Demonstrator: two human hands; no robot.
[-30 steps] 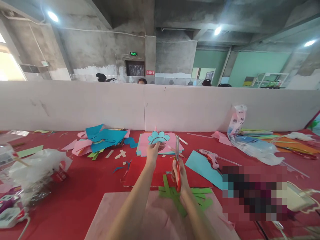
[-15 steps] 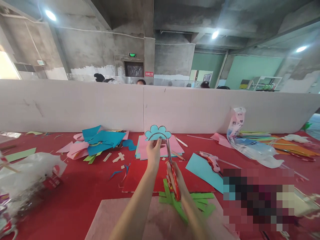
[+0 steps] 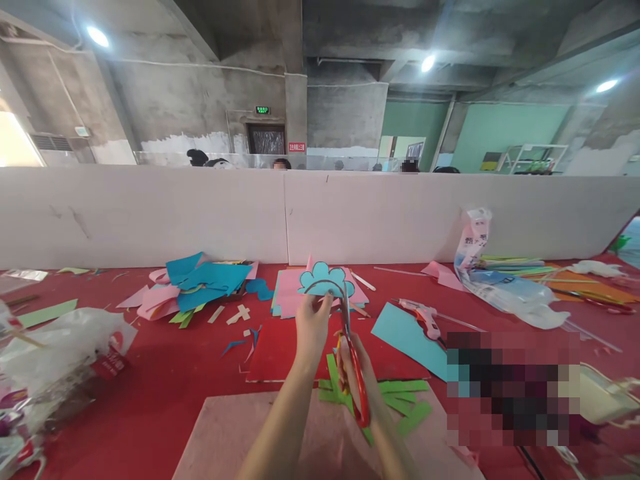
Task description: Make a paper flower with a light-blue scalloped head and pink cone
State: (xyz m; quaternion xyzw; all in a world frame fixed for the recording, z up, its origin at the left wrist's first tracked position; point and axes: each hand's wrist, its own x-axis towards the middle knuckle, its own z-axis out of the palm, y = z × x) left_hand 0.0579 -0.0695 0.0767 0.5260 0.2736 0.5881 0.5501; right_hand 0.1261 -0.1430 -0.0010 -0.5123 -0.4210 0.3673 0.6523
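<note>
My left hand [image 3: 313,327] pinches a blue scalloped paper shape [image 3: 325,280] with a black drawn outline and holds it up above the red table [image 3: 150,373]. My right hand [image 3: 353,370] grips red-handled scissors [image 3: 353,350], fingers through the loops. The blades point up and meet the right edge of the blue shape. Below my hands lie green paper strips [image 3: 395,400] on a pink sheet [image 3: 240,433].
Blue and pink paper scraps [image 3: 200,283] are heaped at the back left beside a pink stack [image 3: 290,293]. A light blue sheet [image 3: 405,330] and a glue gun [image 3: 423,317] lie right of centre. Plastic bags [image 3: 65,347] sit left; a white partition [image 3: 285,217] runs behind.
My left hand lifted the blue shape off the pink stack and turned it. The scissors came in from the right and now touch its right edge.
</note>
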